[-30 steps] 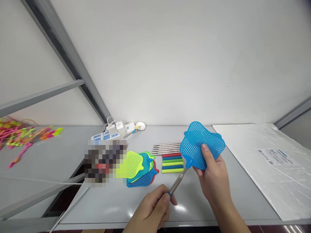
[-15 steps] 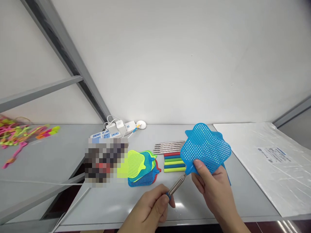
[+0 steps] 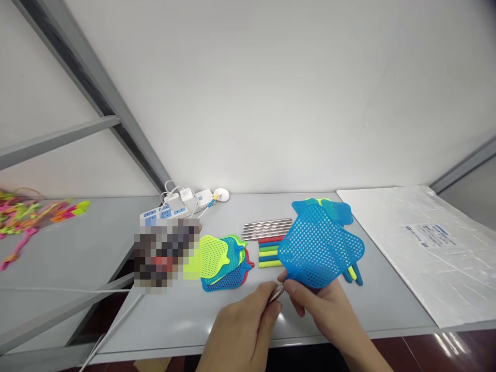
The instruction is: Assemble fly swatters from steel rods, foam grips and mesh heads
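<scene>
A blue mesh fly swatter head [image 3: 321,245] is up in front of me, tilted over the table. My right hand [image 3: 325,307] is closed at its lower neck, thumb in front. My left hand [image 3: 244,323] wraps the metal telescopic rod [image 3: 276,293] just below that neck; the rod's lower part is hidden in the fist. Loose swatter heads [image 3: 213,256] in yellow, blue, green and red overlap to the left. Behind the hands lie several metal rods [image 3: 267,229] and a row of coloured handle tubes [image 3: 269,253]. More blue swatters [image 3: 338,212] show partly behind the held one.
A power strip [image 3: 174,211] with plugs and cables sits at the back left, near a blurred-out object [image 3: 165,256]. White wrapped sheeting [image 3: 418,258] covers the table's right end. Colourful tangled strands [image 3: 34,217] lie beyond the grey frame [image 3: 96,93] at left.
My left hand has moved up the rod, close to my right fingers, and less of the rod shows. The right hand and swatter head have lowered slightly, uncovering swatters behind.
</scene>
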`<state>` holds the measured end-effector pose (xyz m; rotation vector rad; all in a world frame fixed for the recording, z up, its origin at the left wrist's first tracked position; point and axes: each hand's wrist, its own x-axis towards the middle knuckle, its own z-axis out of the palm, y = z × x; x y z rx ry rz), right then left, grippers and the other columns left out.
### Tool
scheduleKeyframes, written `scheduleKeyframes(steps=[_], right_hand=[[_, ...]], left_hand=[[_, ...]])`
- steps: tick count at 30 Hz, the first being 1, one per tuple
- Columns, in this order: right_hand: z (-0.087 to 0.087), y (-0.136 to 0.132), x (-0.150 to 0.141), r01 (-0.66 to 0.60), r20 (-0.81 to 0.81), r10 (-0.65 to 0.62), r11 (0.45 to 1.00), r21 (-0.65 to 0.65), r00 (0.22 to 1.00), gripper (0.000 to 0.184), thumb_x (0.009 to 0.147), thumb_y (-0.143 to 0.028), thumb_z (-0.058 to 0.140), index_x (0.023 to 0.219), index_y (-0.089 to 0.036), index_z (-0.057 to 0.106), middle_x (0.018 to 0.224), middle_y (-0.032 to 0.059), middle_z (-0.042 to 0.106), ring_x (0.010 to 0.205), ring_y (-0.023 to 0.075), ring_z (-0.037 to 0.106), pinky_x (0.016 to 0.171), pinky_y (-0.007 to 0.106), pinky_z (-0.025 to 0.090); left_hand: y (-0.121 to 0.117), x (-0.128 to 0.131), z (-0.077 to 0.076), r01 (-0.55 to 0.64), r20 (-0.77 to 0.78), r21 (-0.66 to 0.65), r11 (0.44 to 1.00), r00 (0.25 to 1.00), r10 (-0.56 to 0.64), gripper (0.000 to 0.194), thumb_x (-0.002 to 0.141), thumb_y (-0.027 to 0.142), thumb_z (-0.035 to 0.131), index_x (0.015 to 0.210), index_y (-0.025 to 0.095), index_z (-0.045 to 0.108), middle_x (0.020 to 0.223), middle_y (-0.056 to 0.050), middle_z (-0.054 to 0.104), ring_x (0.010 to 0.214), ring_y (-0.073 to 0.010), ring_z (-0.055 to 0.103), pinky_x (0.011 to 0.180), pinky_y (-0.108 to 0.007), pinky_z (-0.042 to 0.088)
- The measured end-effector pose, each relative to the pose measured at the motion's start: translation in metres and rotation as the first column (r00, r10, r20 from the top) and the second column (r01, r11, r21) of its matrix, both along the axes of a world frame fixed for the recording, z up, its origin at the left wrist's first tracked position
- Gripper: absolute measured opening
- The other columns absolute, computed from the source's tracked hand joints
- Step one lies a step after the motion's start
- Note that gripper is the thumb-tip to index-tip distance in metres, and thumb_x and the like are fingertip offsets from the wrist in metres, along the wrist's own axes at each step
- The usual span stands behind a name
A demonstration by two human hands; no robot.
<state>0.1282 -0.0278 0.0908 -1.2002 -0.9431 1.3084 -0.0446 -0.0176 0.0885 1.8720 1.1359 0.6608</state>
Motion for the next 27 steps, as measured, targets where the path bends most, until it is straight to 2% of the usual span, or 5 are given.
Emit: scheduleKeyframes(steps=[3,8,18,22,27], right_hand=[[-0.007,-0.004,-0.004,0.073,0.073,-0.075,0.997,0.032,0.994,0.027,0.082,-0.046,0.072,0.080,-0.019,0.072,0.059,-0.0022,0.057,0.053,0.0119,0.050,0.053,0.026,0.043],[-0.024,-0.012,0.002,0.281,0.078,-0.294,0.948,0.148,0.953,0.023,0.086,-0.042,0.069,0.083,-0.020,0.072,0.058,-0.0018,0.057,0.058,0.0148,0.055,0.063,0.029,0.047],[-0.014,-0.012,0.083,0.664,-0.245,-0.627,0.740,0.108,0.739,0.018,0.082,-0.034,0.076,0.086,-0.019,0.066,0.073,-0.0045,0.046,0.056,0.0084,0.047,0.054,0.025,0.045],[-0.018,-0.012,0.082,0.645,-0.302,-0.598,0.760,0.082,0.742,0.020,0.079,-0.033,0.078,0.088,-0.021,0.066,0.070,-0.0060,0.043,0.057,0.0085,0.048,0.054,0.024,0.045],[-0.029,-0.014,0.053,0.428,-0.264,-0.397,0.901,0.072,0.879,0.019,0.087,-0.039,0.071,0.092,-0.021,0.069,0.074,-0.0012,0.057,0.059,0.0099,0.057,0.057,0.025,0.048]], left_hand=[[0.002,0.008,-0.003,-0.066,-0.099,0.172,0.983,0.992,0.083,0.019,0.096,0.033,0.051,0.091,0.029,0.069,0.074,-0.004,0.071,0.062,-0.0232,0.062,0.055,-0.029,0.030],[0.007,0.010,0.000,0.058,-0.344,0.388,0.920,0.935,0.086,0.020,0.094,0.023,0.053,0.077,0.025,0.062,0.064,0.000,0.064,0.054,-0.0191,0.053,0.051,-0.029,0.022],[0.015,-0.035,-0.015,0.209,-0.618,0.482,0.851,0.769,0.161,0.025,0.101,0.020,0.040,0.089,0.024,0.062,0.075,0.000,0.062,0.072,-0.0216,0.058,0.067,-0.035,0.032],[0.022,-0.038,-0.009,0.138,-0.553,0.600,0.788,0.783,0.283,0.025,0.100,0.018,0.041,0.104,0.025,0.064,0.083,-0.002,0.065,0.078,-0.0227,0.058,0.079,-0.042,0.034],[0.022,-0.030,-0.010,0.014,-0.408,0.731,0.682,0.810,0.421,0.027,0.096,0.011,0.047,0.100,0.028,0.067,0.093,-0.005,0.066,0.089,-0.0244,0.056,0.103,-0.058,0.025]])
